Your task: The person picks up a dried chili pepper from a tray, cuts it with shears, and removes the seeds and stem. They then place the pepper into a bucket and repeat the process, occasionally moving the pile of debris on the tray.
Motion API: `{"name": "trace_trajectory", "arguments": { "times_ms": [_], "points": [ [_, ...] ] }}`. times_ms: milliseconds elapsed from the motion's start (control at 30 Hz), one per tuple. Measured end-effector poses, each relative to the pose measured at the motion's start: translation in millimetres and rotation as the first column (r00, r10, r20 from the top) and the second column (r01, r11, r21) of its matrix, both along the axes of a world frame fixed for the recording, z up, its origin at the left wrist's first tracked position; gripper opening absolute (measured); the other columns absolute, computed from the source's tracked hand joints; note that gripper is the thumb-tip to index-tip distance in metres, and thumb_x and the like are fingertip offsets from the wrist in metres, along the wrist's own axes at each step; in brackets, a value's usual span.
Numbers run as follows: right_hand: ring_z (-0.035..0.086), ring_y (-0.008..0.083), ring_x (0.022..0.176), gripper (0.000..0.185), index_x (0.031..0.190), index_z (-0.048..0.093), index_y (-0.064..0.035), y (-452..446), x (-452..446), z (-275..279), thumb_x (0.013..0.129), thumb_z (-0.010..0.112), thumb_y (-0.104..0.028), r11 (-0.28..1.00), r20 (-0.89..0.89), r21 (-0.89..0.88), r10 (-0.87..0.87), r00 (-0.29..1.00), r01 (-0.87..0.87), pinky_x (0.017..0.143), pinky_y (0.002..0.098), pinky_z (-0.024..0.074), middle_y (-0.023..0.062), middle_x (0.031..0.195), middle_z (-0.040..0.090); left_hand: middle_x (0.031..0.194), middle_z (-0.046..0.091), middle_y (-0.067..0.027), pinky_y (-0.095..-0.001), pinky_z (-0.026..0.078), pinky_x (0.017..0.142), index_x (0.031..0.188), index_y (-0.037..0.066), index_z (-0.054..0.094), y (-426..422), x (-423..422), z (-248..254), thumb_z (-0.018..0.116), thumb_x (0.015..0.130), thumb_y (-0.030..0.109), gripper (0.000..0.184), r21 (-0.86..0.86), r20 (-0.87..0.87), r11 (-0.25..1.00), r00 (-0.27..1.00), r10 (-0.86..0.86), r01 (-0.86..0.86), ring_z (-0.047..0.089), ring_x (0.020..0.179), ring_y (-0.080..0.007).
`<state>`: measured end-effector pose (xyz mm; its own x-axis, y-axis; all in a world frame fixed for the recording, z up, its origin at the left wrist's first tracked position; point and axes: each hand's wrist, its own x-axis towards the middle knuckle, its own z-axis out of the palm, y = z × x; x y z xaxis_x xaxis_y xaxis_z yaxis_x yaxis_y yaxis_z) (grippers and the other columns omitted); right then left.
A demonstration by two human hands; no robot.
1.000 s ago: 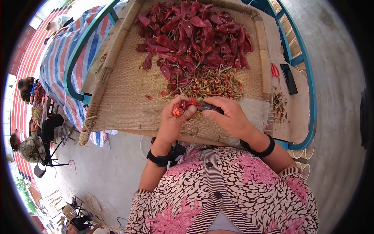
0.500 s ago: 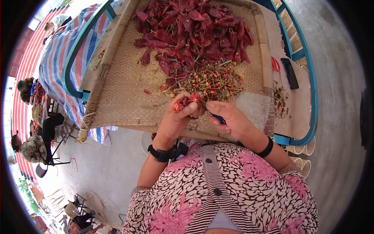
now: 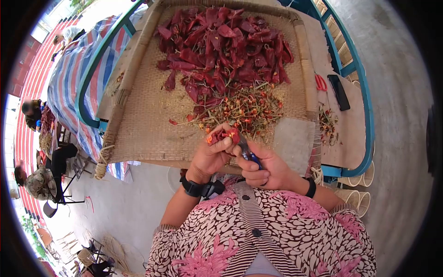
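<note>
Dried red chili peppers [image 3: 223, 136] are gripped in my left hand [image 3: 210, 154], their cut or torn ends showing orange inside. My right hand [image 3: 264, 168] is closed around small blue-handled snips [image 3: 250, 156], whose metal jaws touch or nearly touch the peppers; the exact contact is hidden by my fingers. Both hands are held close together over the near edge of a woven tray [image 3: 152, 124]. Just beyond them lies a pile of stems and pepper caps [image 3: 249, 108]. A large heap of dried red chili peppers [image 3: 221, 51] covers the far part of the tray.
Red-handled scissors [image 3: 320, 83] and a black phone [image 3: 339, 92] lie on the board right of the tray, near scattered stems [image 3: 327, 122]. A teal metal frame [image 3: 364, 111] surrounds it. Striped tarpaulin [image 3: 74, 78] and seated people [image 3: 41, 182] are at the left.
My right hand has turned and drawn slightly nearer my body, so the snips' jaws now show beside the peppers. The tray appears a little shifted as the view moves.
</note>
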<state>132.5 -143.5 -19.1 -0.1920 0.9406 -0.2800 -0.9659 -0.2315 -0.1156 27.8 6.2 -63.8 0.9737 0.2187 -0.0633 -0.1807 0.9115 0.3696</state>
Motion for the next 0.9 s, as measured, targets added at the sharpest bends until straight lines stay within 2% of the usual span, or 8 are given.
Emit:
{"name": "trace_trajectory", "arguments": {
  "times_ms": [133, 233, 467, 500, 667, 700, 800, 900],
  "points": [
    [0.031, 0.0046, 0.039, 0.033, 0.110, 0.054, -0.0108, -2.6, -4.7, 3.6, 0.102, 0.041, -0.040, 0.999, 0.011, -0.015, -0.045, 0.999, 0.045, 0.035, 0.0201, 0.0252, -0.0028, 0.064, 0.044, 0.081, 0.053, -0.0034, -0.0282, 0.048, 0.067, 0.103, 0.005, 0.051, -4.4, -1.5, 8.0, 0.069, 0.087, 0.008, 0.024, -0.005, -0.072, 1.000, 0.997, 0.023, -0.023, 0.052, 0.069, -0.0133],
    [0.031, 0.0045, 0.039, 0.031, 0.107, 0.054, -0.0118, -3.8, -3.6, 4.0, 0.103, 0.041, -0.039, 0.985, 0.181, -0.138, -0.074, 0.981, 0.100, 0.035, 0.0203, 0.0252, -0.0029, 0.064, 0.045, 0.082, 0.054, -0.0026, -0.0258, 0.044, 0.066, 0.100, 0.005, 0.051, -1.4, -4.4, 20.1, 0.067, 0.088, 0.007, 0.021, 0.340, -0.180, 0.940, 0.979, 0.092, -0.026, 0.051, 0.071, -0.0112],
    [0.031, 0.0047, 0.038, 0.022, 0.102, 0.054, -0.0142, 0.8, -4.0, -1.0, 0.102, 0.045, -0.035, 0.944, 0.090, -0.304, -0.103, 0.991, 0.126, 0.034, 0.0214, 0.0236, -0.0029, 0.064, 0.048, 0.077, 0.050, 0.0031, -0.0213, 0.037, 0.064, 0.089, 0.005, 0.052, -7.3, -11.2, 25.7, 0.062, 0.091, 0.004, 0.010, 0.893, -0.194, 0.451, 0.916, 0.351, 0.016, 0.043, 0.071, -0.0051],
    [0.031, 0.0039, 0.040, 0.021, 0.103, 0.055, -0.0134, 1.9, -4.9, 2.9, 0.101, 0.047, -0.033, 0.931, 0.252, -0.325, -0.084, 0.964, 0.167, 0.035, 0.0208, 0.0240, -0.0038, 0.065, 0.048, 0.076, 0.049, 0.0034, -0.0210, 0.037, 0.064, 0.089, 0.005, 0.053, -8.1, -10.9, 26.6, 0.062, 0.091, 0.004, 0.010, 0.916, -0.166, 0.401, 0.916, 0.365, 0.006, 0.043, 0.071, -0.0047],
    [0.042, 0.0010, 0.057, 0.023, 0.109, 0.060, -0.0051, 8.0, -12.0, 12.9, 0.098, 0.055, -0.025, 0.908, 0.869, -0.212, 0.005, 0.496, 0.362, 0.050, 0.0171, 0.0350, -0.0063, 0.073, 0.054, 0.075, 0.049, 0.0038, -0.0204, 0.036, 0.063, 0.090, 0.004, 0.053, -7.5, -16.6, 34.5, 0.062, 0.090, 0.002, 0.009, 0.947, -0.137, 0.322, 0.910, 0.391, 0.004, 0.042, 0.070, -0.0044],
    [0.050, 0.0029, 0.077, 0.029, 0.109, 0.062, 0.0018, 10.9, -18.8, 11.5, 0.098, 0.057, -0.024, 0.887, 0.912, -0.114, -0.085, 0.402, 0.447, 0.068, 0.0188, 0.0413, -0.0041, 0.083, 0.059, 0.075, 0.049, 0.0042, -0.0202, 0.036, 0.063, 0.090, 0.004, 0.053, -6.8, -16.7, 35.2, 0.062, 0.090, 0.002, 0.009, 0.936, -0.156, 0.351, 0.911, 0.383, 0.012, 0.042, 0.070, -0.0045],
    [0.054, 0.0064, 0.088, 0.030, 0.107, 0.063, 0.0036, 12.3, -18.7, -5.2, 0.097, 0.059, -0.024, 0.820, 0.985, 0.122, -0.168, 0.031, 0.559, 0.077, 0.0233, 0.0437, -0.0014, 0.091, 0.061, 0.077, 0.050, 0.0053, -0.0195, 0.037, 0.065, 0.091, 0.004, 0.054, -11.9, -24.6, 31.1, 0.063, 0.089, 0.002, 0.010, 0.881, -0.167, 0.473, 0.952, 0.255, 0.028, 0.044, 0.071, -0.0044],
    [0.054, 0.0070, 0.086, 0.030, 0.107, 0.064, 0.0024, 13.5, 15.7, 7.9, 0.096, 0.059, -0.025, 0.777, 1.000, 0.022, -0.019, -0.011, 0.629, 0.074, 0.0244, 0.0440, -0.0012, 0.088, 0.062, 0.079, 0.050, 0.0060, -0.0191, 0.039, 0.067, 0.093, 0.005, 0.056, -19.1, -33.5, 23.7, 0.064, 0.089, 0.002, 0.010, 0.865, -0.209, 0.501, 0.914, 0.348, 0.007, 0.046, 0.073, -0.0041]
  ]
}}
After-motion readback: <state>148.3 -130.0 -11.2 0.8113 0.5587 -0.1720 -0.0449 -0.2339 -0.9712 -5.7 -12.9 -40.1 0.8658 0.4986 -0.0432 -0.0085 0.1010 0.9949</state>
